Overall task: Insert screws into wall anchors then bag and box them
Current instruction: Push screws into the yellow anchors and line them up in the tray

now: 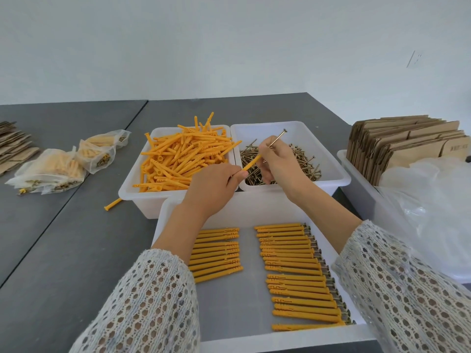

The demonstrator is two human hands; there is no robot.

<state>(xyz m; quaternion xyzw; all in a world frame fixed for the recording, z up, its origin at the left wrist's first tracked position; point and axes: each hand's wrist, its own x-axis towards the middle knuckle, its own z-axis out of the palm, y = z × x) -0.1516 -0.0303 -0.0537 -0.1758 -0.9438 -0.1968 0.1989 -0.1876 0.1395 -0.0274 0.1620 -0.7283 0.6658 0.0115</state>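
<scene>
While many anchors and screws are still lying loose in the far bins, a screw (276, 138) pinched by the right hand (279, 161) is being fed into an anchor (252, 163) gripped by the left hand (216, 186); finished rows (298, 271) are filling the near tray (229, 312), few bags (51, 169) are being shown done.

- Four white plastic bins (254, 338)
- Three clear bags of orange anchors (48, 169), left of frame
- One loose orange plastic anchor (112, 204) on the grey tabletop (63, 250)
- Two rows of assembled anchors (293, 273), bottom centre

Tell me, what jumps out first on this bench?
The bin heaped with orange anchors, far left of centre. Over the screw bin beside it, the left hand holds an anchor while the right hand feeds in a screw. Nearest, finished pairs lie in neat rows.
</scene>
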